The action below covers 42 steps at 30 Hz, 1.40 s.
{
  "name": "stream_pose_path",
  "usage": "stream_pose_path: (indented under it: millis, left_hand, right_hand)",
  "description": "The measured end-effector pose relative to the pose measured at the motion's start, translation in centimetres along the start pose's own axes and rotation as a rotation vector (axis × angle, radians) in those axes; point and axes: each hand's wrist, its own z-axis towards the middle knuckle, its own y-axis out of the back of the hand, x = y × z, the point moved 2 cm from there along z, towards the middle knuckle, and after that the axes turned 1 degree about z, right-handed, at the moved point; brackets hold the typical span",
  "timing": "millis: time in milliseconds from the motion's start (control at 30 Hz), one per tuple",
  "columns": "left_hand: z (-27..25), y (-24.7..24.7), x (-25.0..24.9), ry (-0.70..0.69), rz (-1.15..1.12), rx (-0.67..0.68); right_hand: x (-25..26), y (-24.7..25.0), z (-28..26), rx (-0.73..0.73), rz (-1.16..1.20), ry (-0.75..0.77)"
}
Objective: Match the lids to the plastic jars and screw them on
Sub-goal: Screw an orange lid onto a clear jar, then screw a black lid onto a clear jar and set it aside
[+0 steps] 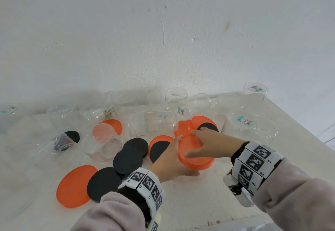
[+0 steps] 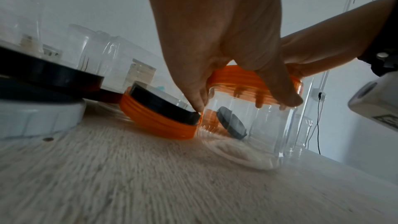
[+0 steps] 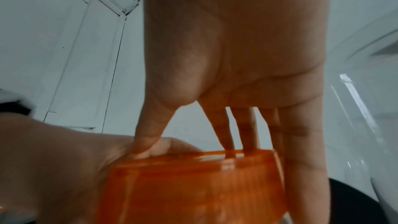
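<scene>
Screwing an orange lid (image 1: 196,153) onto a clear jar (image 2: 247,130) upright on the table (image 1: 199,203). Left hand (image 1: 170,161) wrapped around the jar, steadying it; right hand (image 1: 212,145) spread over the lid, probably turning it.

Orange lids (image 1: 196,153) and black lids (image 1: 135,148) lie among clear jars (image 1: 153,122); wristbands (image 1: 257,160) carry black-and-white square codes.

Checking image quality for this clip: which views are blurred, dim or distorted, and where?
Head view: bright and even, clear jars at the back washed out against the white wall, the edges bowed by the wide lens. Left wrist view: dim, the table streaked with motion blur, left hand fairly sharp. Right wrist view: dim, the orange lid smeared, right hand filling the frame.
</scene>
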Motion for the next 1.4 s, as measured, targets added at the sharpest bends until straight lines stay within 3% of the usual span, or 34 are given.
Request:
stream_pose_path:
  millis: [333, 467, 767, 1100, 1400]
  left_hand:
    - [0.2, 0.4, 0.1, -0.052, 0.041, 0.047]
    - [0.2, 1.4, 0.1, -0.021, -0.086, 0.051]
    - [-1.0, 8.0, -0.9, -0.051, -0.278, -0.167]
    - [-1.3, 12.0, -1.2, -0.105, -0.37, -0.331]
    - [-0.8, 12.9, -1.2, -0.122, -0.379, -0.377]
  right_hand:
    - [1.7, 6.2, 3.9, -0.266, 0.097, 0.038]
    - [1.7, 8.5, 6.1, -0.324, 0.094, 0.001]
    - [0.4, 11.8, 10.6, -0.343, 0.128, -0.112]
    - [0.2, 6.5, 15.3, -0.104, -0.361, -0.133]
    - [0.6, 4.8, 15.5, -0.149, -0.642, -0.111]
